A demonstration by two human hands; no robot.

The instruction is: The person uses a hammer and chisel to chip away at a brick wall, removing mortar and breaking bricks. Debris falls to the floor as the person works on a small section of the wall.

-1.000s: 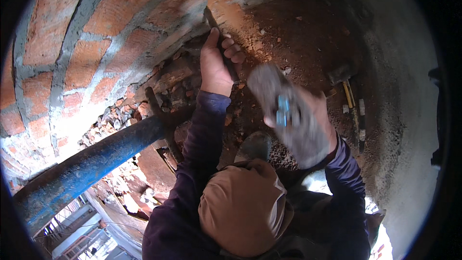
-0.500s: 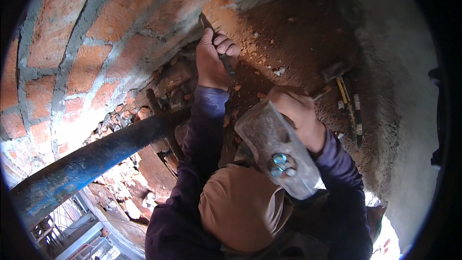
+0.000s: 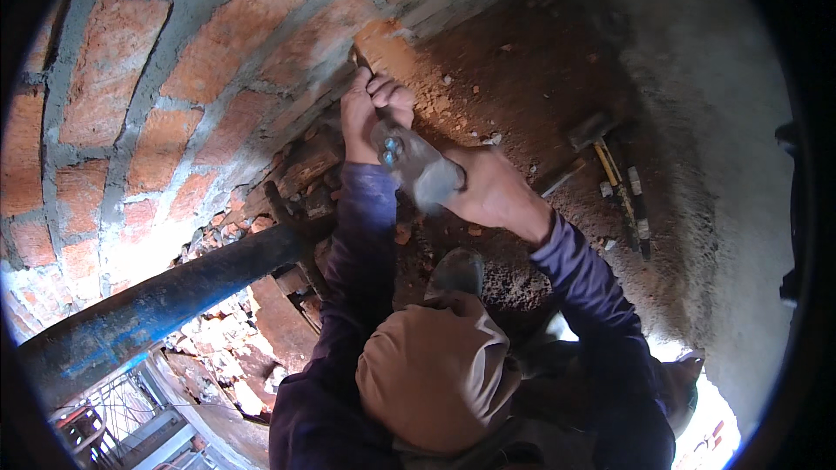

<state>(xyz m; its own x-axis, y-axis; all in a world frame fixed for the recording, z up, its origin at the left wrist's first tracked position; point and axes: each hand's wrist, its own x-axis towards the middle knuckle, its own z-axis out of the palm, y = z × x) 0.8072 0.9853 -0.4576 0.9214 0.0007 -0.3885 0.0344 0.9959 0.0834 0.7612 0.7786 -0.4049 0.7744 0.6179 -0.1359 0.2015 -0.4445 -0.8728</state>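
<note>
My left hand (image 3: 355, 126) is wrapped around a dark metal chisel (image 3: 360, 63). The chisel's far end rests at the foot of the brick wall, beside a fresh orange patch of brick (image 3: 383, 45). My right hand (image 3: 498, 191) grips a heavy hammer (image 3: 427, 170), somewhat blurred; its handle is mostly hidden behind the head and my fingers. Bluish shiny spots show at the eye of the hammer head. The head is right by the near end of the chisel, overlapping my left hand in view; whether it touches the chisel I cannot tell.
A second hammer (image 3: 592, 130) and a black-and-white banded rod (image 3: 640, 209) lie on the dirt floor to the right. Plaster covers the right wall (image 3: 740, 174). A thick blue-black pipe (image 3: 174, 296) crosses at left over rubble. My brown-clad knee (image 3: 435, 374) is between my forearms.
The hammer in my right hand has swung down and forward, away from my body, to the chisel. My left hand keeps its hold on the chisel at the wall.
</note>
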